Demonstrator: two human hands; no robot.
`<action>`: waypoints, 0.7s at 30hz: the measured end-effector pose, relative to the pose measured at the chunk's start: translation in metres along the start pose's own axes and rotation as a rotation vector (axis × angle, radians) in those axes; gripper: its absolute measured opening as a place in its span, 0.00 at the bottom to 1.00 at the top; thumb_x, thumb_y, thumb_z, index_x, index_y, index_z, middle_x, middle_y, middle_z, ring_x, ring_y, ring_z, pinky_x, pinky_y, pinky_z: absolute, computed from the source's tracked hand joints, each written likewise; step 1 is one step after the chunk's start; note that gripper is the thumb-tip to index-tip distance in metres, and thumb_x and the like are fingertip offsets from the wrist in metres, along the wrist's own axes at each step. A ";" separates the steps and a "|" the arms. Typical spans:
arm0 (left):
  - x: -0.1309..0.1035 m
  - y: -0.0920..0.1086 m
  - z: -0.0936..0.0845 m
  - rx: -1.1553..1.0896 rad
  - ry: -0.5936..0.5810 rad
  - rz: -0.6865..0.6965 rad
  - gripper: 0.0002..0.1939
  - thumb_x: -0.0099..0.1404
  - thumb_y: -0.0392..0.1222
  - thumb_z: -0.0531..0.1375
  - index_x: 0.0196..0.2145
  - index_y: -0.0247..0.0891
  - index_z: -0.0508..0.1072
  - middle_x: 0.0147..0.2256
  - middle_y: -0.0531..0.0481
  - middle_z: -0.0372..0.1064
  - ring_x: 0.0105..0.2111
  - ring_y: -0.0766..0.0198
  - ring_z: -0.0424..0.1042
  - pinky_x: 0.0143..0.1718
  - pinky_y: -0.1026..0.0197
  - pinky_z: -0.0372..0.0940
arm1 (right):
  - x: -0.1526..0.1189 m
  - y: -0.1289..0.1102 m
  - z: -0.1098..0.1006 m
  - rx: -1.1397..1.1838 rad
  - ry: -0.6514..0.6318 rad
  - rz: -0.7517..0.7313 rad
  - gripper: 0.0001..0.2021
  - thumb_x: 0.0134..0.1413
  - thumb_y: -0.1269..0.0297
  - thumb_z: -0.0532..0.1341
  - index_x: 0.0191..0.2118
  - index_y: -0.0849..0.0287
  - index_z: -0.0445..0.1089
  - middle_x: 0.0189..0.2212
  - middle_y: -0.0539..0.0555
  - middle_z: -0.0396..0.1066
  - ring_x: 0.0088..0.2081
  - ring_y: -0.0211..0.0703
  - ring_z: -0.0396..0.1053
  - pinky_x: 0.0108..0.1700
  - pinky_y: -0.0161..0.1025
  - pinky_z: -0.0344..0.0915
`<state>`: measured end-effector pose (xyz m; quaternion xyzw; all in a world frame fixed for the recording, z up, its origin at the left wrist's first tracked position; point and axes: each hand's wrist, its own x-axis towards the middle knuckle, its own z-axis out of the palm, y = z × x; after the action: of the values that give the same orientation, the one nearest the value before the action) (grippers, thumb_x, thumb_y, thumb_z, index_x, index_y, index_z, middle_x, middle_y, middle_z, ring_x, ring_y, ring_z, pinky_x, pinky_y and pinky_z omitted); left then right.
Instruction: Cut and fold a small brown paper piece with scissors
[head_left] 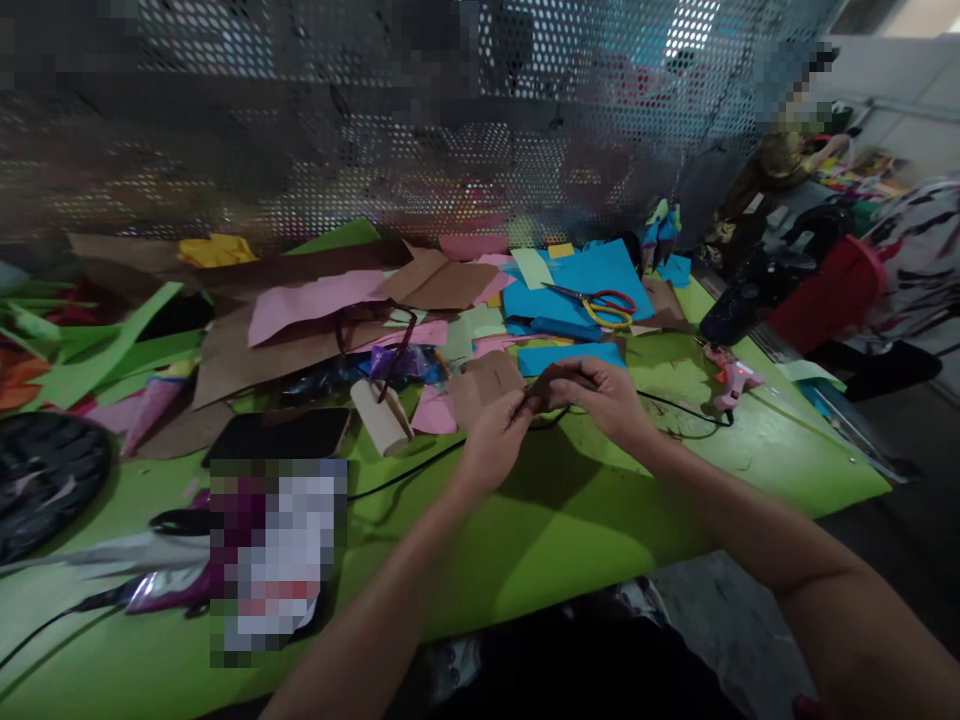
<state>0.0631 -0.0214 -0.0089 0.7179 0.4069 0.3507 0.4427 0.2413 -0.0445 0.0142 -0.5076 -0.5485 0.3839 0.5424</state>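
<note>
My left hand (499, 432) and my right hand (604, 395) are close together above the green table. Both pinch a small dark brown piece of sheet material (549, 388), paper or felt, which my fingers partly cover. Just behind my left hand is a lighter brown piece (487, 382) with a short dark mark; I cannot tell whether that hand touches it. A black cord (420, 468) passes beneath my hands. Beyond them lie a blue strip (570, 357) and scissors (609, 308) with red and yellow handles, resting on blue sheets (581, 280).
A pink glue gun (736, 378) stands on the right of the green table (780, 455). Leftward are a cardboard tube (381, 418), a dark phone (277, 437) and a purple corded tool (176, 580). Coloured scraps lie along a perforated metal panel (450, 190). Another person (795, 160) is at far right.
</note>
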 end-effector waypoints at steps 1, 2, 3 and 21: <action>0.000 0.001 0.000 0.003 0.028 -0.003 0.14 0.68 0.50 0.52 0.28 0.40 0.66 0.27 0.53 0.65 0.31 0.62 0.64 0.32 0.61 0.55 | 0.001 0.000 0.001 0.033 -0.004 0.026 0.17 0.44 0.51 0.72 0.37 0.57 0.75 0.31 0.51 0.75 0.33 0.42 0.70 0.36 0.39 0.68; -0.001 0.002 -0.001 0.012 0.060 -0.006 0.14 0.69 0.49 0.52 0.28 0.41 0.65 0.26 0.53 0.63 0.30 0.62 0.62 0.32 0.61 0.54 | 0.001 0.000 0.002 0.065 -0.010 0.048 0.19 0.42 0.51 0.73 0.37 0.57 0.75 0.30 0.50 0.75 0.32 0.41 0.70 0.35 0.38 0.67; -0.001 0.003 -0.001 0.027 0.088 -0.007 0.13 0.69 0.48 0.52 0.28 0.41 0.64 0.26 0.54 0.61 0.30 0.62 0.61 0.32 0.61 0.54 | 0.001 0.000 0.003 0.095 -0.023 0.062 0.20 0.40 0.51 0.74 0.35 0.58 0.74 0.29 0.49 0.74 0.31 0.40 0.69 0.35 0.38 0.66; 0.000 0.006 -0.006 0.007 0.207 0.000 0.18 0.69 0.53 0.54 0.25 0.42 0.61 0.23 0.54 0.56 0.26 0.64 0.58 0.28 0.60 0.53 | 0.012 0.002 -0.009 0.096 0.045 0.175 0.21 0.37 0.49 0.74 0.21 0.58 0.67 0.17 0.47 0.66 0.21 0.34 0.60 0.26 0.36 0.58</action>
<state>0.0600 -0.0208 -0.0009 0.6794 0.4519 0.4213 0.3958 0.2522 -0.0335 0.0154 -0.5353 -0.4706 0.4442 0.5428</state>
